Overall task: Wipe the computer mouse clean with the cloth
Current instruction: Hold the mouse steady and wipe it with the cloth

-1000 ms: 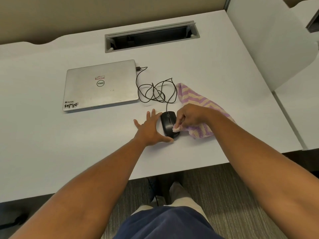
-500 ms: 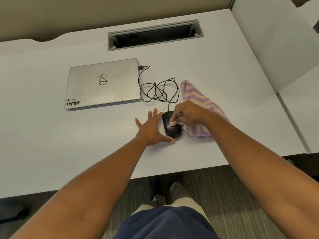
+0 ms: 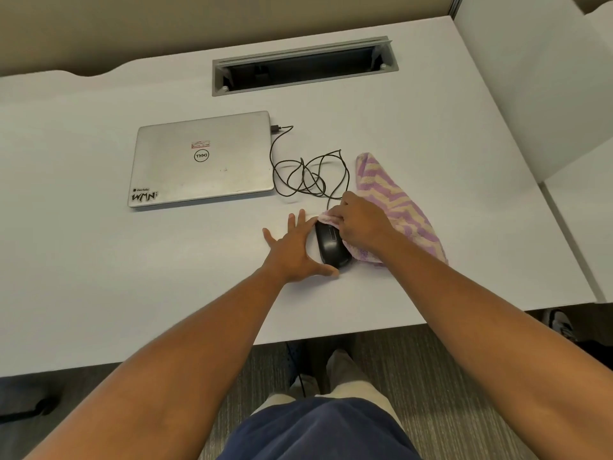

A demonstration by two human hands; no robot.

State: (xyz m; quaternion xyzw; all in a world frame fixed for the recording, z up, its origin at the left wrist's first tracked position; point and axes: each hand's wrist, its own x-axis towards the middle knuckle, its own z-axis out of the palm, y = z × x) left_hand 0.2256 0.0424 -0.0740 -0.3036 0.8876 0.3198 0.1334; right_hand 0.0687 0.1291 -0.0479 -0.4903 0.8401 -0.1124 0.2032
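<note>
Desk (image 3: 99,293) edge nearest, both forearms reaching across it. Left hand (image 3: 292,249) is laid flat and open on the desk, fingers spread, nothing gripped; thumb is pressed against the near left corner of the mouse (image 3: 330,244), bracing it. That bracing pose is unchanged over the last second.

Mouse is sat on the desk between the two hands, black, tail end toward the camera, its near half and middle uncovered.

Right hand (image 3: 360,224) is closed around a bunched corner of the cloth (image 3: 401,207). Change noted: a second ago the wad was being pressed on the near right side of the mouse; half a second ago it was over the middle; now it has been carried to the far end, by the buttons and the cable exit. One front-to-back pass is judged nearly done. Left flank and rear end are judged likely still unwiped, so the task is judged midway.

Rest of the cloth, purple and cream stripes, is trailed on the desk to the right, under the right wrist.

Cable (image 3: 311,177) is left in loose loops just beyond the mouse; snagging by the cloth at the far end is a possible risk. It is plugged into the closed laptop (image 3: 202,161) further left. Cable slot (image 3: 305,68) farthest.
</note>
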